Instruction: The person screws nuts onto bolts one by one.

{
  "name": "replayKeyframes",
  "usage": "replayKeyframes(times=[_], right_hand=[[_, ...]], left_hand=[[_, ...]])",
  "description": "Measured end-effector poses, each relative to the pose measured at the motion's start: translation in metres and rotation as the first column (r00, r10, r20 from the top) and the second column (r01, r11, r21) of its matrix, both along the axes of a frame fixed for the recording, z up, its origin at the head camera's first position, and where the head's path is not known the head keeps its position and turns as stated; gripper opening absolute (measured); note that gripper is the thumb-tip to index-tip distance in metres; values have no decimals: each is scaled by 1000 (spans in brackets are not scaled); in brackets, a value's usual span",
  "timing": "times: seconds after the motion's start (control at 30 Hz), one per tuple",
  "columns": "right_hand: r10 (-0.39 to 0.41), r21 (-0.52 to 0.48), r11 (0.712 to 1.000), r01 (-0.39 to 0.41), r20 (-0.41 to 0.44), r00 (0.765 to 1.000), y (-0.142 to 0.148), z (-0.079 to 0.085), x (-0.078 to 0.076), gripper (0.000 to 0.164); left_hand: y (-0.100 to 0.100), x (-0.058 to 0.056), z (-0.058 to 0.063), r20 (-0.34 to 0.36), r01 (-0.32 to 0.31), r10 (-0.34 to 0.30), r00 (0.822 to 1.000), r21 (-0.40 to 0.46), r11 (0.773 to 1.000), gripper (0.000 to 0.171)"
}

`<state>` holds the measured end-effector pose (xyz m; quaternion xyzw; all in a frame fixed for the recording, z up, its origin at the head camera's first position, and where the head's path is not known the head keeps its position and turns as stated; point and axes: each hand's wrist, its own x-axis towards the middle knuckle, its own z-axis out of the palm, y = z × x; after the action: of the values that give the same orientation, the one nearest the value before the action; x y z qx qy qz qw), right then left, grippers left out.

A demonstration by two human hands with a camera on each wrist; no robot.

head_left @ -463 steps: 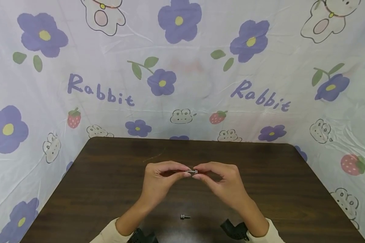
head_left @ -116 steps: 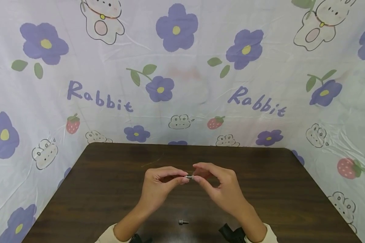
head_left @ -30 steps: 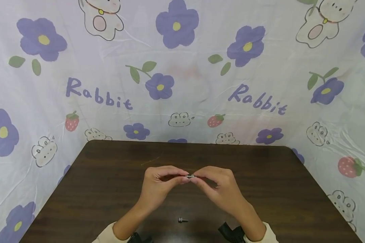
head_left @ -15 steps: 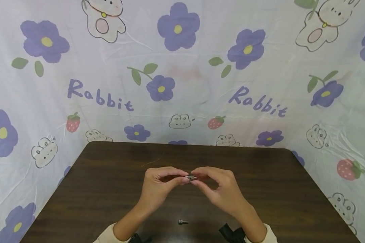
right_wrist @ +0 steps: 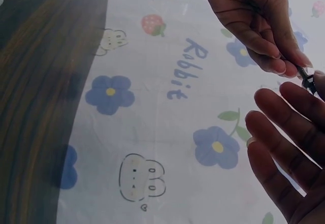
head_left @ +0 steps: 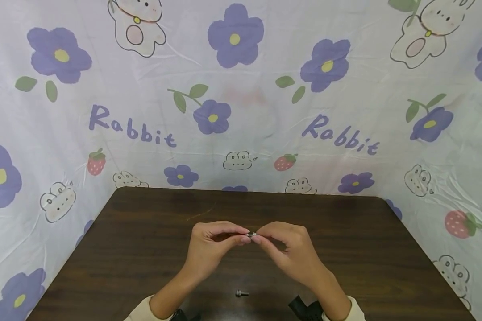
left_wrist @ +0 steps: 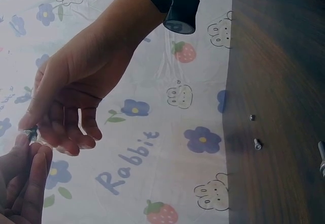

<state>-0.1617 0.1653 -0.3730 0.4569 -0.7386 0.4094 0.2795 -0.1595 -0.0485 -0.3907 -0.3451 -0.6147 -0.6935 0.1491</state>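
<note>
In the head view my left hand [head_left: 209,243] pinches one end of a small metal bolt [head_left: 251,234] between thumb and fingertips. From the other side, the thumb and index finger of my right hand [head_left: 291,245] meet the bolt's opposite end. A thin shank with a dark ring-like part [right_wrist: 309,83] shows in the right wrist view; its exact kind is unclear. There, the other right fingers [right_wrist: 289,153] extend away from the bolt. Nearer the person, a second bolt [head_left: 242,293] lies on the table between the forearms.
A dark wooden table [head_left: 144,267] spans the front, backed by a printed cloth [head_left: 265,111]. The left wrist view also shows a small nut-like piece [left_wrist: 252,117] and a small bolt [left_wrist: 258,144] on the table. Black wrist mounts [head_left: 307,308] sit at both wrists.
Several seconds ago my right index finger stood apart from the bolt. Half a second ago more of the bolt showed; now my right fingertips cover its end. The left hand keeps its pinch.
</note>
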Motion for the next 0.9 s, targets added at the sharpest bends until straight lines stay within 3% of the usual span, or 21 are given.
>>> replayKeyframes(times=[0.17,0.3,0.57,0.9], right_hand=[[-25,13,1000,25,11,1000,0,-1,0,11],[0,-12,1000,1,23,1000,2,0,1,14],[40,-20,999,-41,-40,998,3,2,0,25],[40,-25,999,-41,-57,998,1,1,-2,9]], left_hand=[[0,-1,0,-3,-3,3,1000,-5,1000,10],[-1,0,0,4,-6,6,1000,-4,1000,10],[0,2,1,17,1,-1,1000,7,1000,10],[0,1,1,11,23,-23,1000,10,1000,10]])
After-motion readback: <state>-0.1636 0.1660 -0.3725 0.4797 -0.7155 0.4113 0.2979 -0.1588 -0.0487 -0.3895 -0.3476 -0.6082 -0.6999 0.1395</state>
